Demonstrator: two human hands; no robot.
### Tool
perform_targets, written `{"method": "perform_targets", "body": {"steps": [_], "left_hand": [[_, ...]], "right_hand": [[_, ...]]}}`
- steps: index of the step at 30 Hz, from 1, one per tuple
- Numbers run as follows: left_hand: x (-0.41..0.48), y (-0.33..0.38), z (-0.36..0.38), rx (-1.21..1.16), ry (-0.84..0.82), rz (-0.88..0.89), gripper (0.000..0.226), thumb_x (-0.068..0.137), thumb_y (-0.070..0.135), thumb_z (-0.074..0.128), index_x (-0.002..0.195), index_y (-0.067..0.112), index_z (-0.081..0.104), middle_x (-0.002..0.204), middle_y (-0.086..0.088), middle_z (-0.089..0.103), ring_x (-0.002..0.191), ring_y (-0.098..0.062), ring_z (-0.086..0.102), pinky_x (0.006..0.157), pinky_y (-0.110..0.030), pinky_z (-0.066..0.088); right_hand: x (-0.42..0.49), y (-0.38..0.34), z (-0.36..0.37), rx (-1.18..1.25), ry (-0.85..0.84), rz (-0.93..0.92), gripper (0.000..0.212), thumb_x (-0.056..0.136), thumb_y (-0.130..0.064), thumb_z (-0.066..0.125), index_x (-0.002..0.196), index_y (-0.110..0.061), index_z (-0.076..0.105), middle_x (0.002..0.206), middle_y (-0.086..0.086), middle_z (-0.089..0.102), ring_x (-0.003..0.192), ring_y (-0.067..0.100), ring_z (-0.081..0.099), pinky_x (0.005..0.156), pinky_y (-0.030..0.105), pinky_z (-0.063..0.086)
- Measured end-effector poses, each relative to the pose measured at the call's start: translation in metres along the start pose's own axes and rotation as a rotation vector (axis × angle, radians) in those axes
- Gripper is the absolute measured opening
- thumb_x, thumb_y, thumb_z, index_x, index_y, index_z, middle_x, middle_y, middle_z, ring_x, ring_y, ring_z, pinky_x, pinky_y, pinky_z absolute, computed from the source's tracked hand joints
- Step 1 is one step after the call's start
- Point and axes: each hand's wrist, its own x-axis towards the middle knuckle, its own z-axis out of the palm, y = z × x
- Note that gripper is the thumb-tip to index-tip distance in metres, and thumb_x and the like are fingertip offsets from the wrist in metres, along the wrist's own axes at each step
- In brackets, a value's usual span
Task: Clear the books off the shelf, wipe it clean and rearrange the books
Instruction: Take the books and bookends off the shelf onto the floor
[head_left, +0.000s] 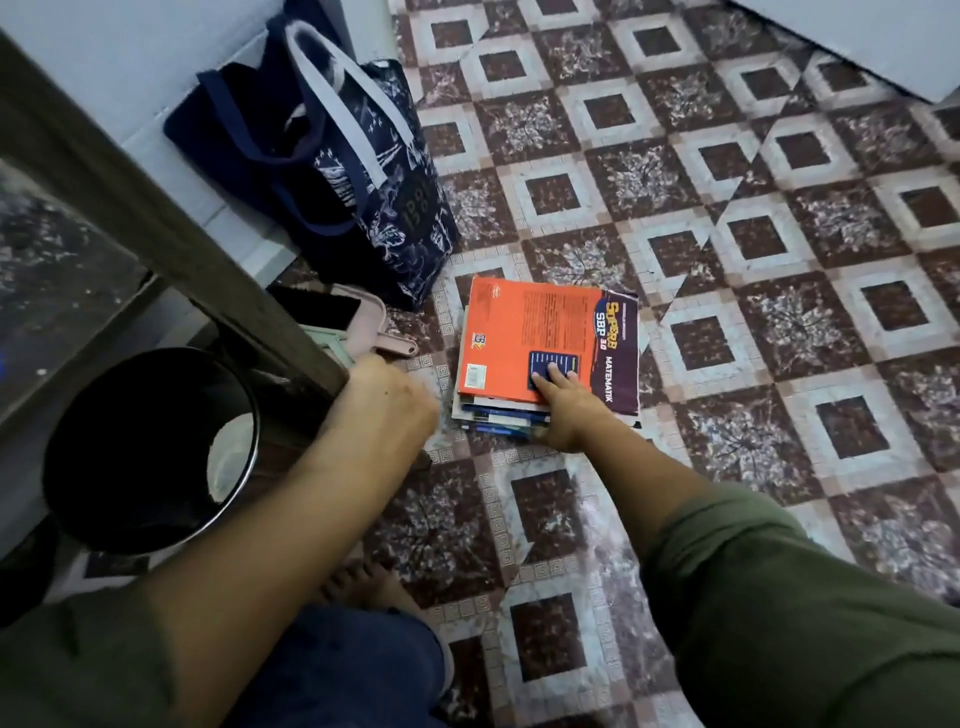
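Nearest are a blue-jeaned knee and a bare foot (363, 587) on the patterned tile floor (753, 364), with an olive sleeve on either side.

Both forearms reach away from there. The left hand (382, 400) is beside the lower corner of a dark wooden frame (208, 249). It is blurred and shows only its back, so I cannot tell whether its fingers hold anything.

The right hand (563, 410) is at the near edge of the stack of books (498, 415), which lies flat on the floor just right of the left hand. Its fingers (545, 379) lie straight on the top cover – the thumb is out of sight.

The top book is an orange book (524, 332) with a purple title strip (SUPERB SBP, MATEMATIK) down its right edge. The lettering runs from far to near, so that edge lies near–far, turned slightly off the tile lines. A barcode is at its near-left corner. Thinner books stick out beneath it on the near side.

Left of the hands stands a black bin (150, 447). Just beyond the left hand is a pink dustpan (374, 317). Farther back a navy tote bag (363, 182) leans at the wall.
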Motion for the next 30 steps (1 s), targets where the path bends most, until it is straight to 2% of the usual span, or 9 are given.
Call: {"method": "perform_targets", "body": {"steps": [3,4,8,12,15,19,22,26,30], "left_hand": [[-0.046,-0.009,-0.009,-0.253,0.234,0.104,0.022,0.061,0.012,0.08,0.078,0.018,0.067,0.073,0.001,0.062,0.073,-0.021,0.061,0.063,-0.031,0.046],[-0.067,-0.014,-0.007,-0.322,0.295,0.063,0.023,0.061,0.014,0.081,0.08,0.019,0.069,0.075,0.001,0.063,0.074,-0.022,0.061,0.064,-0.032,0.051],[-0.166,-0.054,0.03,-0.446,0.314,-0.347,0.027,0.074,0.042,0.063,0.093,0.024,0.072,0.085,0.003,0.068,0.075,-0.024,0.065,0.063,-0.035,0.054],[-0.279,-0.087,0.077,-0.526,0.102,-0.887,0.037,0.074,0.031,0.079,0.105,0.013,0.07,0.097,-0.012,0.066,0.087,-0.036,0.063,0.071,-0.044,0.056],[-0.35,-0.1,0.089,-0.493,0.046,-1.104,0.045,0.073,0.031,0.079,0.109,0.008,0.067,0.104,-0.015,0.063,0.095,-0.038,0.057,0.077,-0.046,0.054],[-0.425,-0.12,0.08,-0.33,0.282,-1.272,0.044,0.074,0.033,0.075,0.11,0.009,0.067,0.116,-0.019,0.058,0.11,-0.041,0.05,0.088,-0.054,0.048],[-0.473,-0.128,0.071,-0.204,0.356,-1.41,0.056,0.065,0.027,0.084,0.115,0.011,0.065,0.13,-0.021,0.049,0.127,-0.045,0.036,0.101,-0.064,0.031],[-0.521,-0.134,0.069,-0.252,0.215,-1.619,0.083,0.07,0.041,0.08,0.14,0.016,0.044,0.15,-0.02,0.028,0.141,-0.04,0.015,0.107,-0.065,0.013],[-0.542,-0.141,0.082,-0.274,0.009,-1.543,0.084,0.083,0.055,0.06,0.151,0.02,0.023,0.157,-0.01,0.022,0.147,-0.028,0.011,0.114,-0.056,0.0]], "right_hand": [[-0.036,-0.03,-0.019,0.034,-0.008,-0.055,0.069,0.086,-0.05,0.064,0.143,-0.021,0.04,0.144,0.01,0.045,0.128,0.028,0.046,0.108,0.042,0.039],[-0.053,-0.045,-0.025,0.043,-0.003,-0.093,0.062,0.087,-0.047,0.064,0.14,-0.02,0.045,0.136,0.01,0.052,0.121,0.027,0.052,0.102,0.038,0.044],[-0.122,-0.121,-0.046,0.068,0.071,-0.365,0.047,0.087,-0.036,0.062,0.132,-0.025,0.054,0.126,0.007,0.061,0.114,0.028,0.059,0.092,0.035,0.049],[-0.178,-0.209,-0.072,0.078,0.184,-0.681,0.038,0.085,-0.035,0.059,0.122,-0.028,0.058,0.116,0.006,0.064,0.106,0.029,0.061,0.086,0.034,0.05],[-0.213,-0.277,-0.086,0.04,0.228,-0.83,0.05,0.085,-0.038,0.061,0.133,-0.028,0.052,0.128,0.002,0.057,0.117,0.023,0.055,0.095,0.037,0.047],[-0.252,-0.358,-0.091,-0.07,0.248,-1.005,0.046,0.09,-0.038,0.06,0.133,-0.023,0.051,0.133,0.004,0.055,0.122,0.025,0.051,0.097,0.038,0.046],[-0.28,-0.414,-0.086,-0.156,0.302,-1.108,0.04,0.091,-0.038,0.058,0.129,-0.023,0.054,0.128,0.007,0.059,0.118,0.028,0.054,0.093,0.039,0.048],[-0.312,-0.481,-0.075,-0.246,0.383,-1.22,0.037,0.09,-0.034,0.058,0.125,-0.02,0.056,0.125,0.009,0.059,0.114,0.031,0.056,0.091,0.04,0.049],[-0.329,-0.541,-0.067,-0.282,0.45,-1.329,0.039,0.088,-0.028,0.06,0.125,-0.016,0.057,0.124,0.009,0.054,0.115,0.03,0.054,0.09,0.039,0.049]]}}
